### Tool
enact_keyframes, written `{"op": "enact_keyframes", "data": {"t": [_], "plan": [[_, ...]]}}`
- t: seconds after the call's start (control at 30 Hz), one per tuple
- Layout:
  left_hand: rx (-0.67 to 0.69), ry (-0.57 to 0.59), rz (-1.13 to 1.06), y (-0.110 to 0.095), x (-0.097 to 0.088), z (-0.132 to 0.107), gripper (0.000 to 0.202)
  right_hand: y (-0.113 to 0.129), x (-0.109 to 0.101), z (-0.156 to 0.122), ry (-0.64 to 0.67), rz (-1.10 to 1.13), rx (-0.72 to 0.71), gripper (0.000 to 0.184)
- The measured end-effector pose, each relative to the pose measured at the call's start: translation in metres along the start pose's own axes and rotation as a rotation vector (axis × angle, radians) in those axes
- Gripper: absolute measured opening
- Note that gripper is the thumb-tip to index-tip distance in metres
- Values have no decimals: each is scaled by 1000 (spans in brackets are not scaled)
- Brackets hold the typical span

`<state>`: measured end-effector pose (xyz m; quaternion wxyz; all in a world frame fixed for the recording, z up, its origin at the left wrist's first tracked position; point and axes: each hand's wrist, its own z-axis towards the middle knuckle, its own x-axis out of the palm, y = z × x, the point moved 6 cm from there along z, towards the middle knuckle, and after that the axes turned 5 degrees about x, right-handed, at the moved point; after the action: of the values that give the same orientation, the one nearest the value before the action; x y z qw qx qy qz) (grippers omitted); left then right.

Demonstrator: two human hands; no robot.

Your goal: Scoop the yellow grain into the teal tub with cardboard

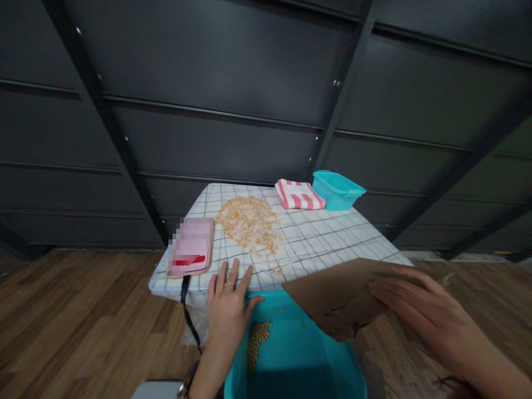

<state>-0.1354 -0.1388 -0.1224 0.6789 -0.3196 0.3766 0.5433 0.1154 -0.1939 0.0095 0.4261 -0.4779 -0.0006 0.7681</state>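
Note:
My left hand [228, 302] lies flat, fingers spread, on the near edge of a small table [332, 238] with a white checked cloth. My right hand [419, 310] holds a brown piece of cardboard [336, 296] that tilts down over a teal bin [299, 354] just below the table edge. A small heap of yellow grains [257, 338] lies inside the bin. A larger pile of yellow grains mixed with white ones [249, 221] spreads over the cloth beyond my left hand.
A pink phone [191, 246] with a black strap lies at the table's left edge. A red-and-white striped cloth [299, 194] and a small teal container [336, 189] sit at the far side. Dark wall panels and slanted beams stand behind; wooden floor surrounds the table.

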Motion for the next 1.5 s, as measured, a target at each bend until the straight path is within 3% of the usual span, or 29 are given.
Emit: {"op": "enact_keyframes", "data": {"t": [0.4,0.67,0.83,1.5], "plan": [[-5,15,18,-1,0,-1,54,-9,13,-1,-6,-119,-15,25],[-33,40,-69,1,1,-1,51,-6,13,3,-37,-47,57,28],[-42,50,-62,1,1,-1,53,-1,19,11,-40,-37,4,24],[-13,8,2,0,0,-1,52,-5,12,2,-45,27,64,32]]}}
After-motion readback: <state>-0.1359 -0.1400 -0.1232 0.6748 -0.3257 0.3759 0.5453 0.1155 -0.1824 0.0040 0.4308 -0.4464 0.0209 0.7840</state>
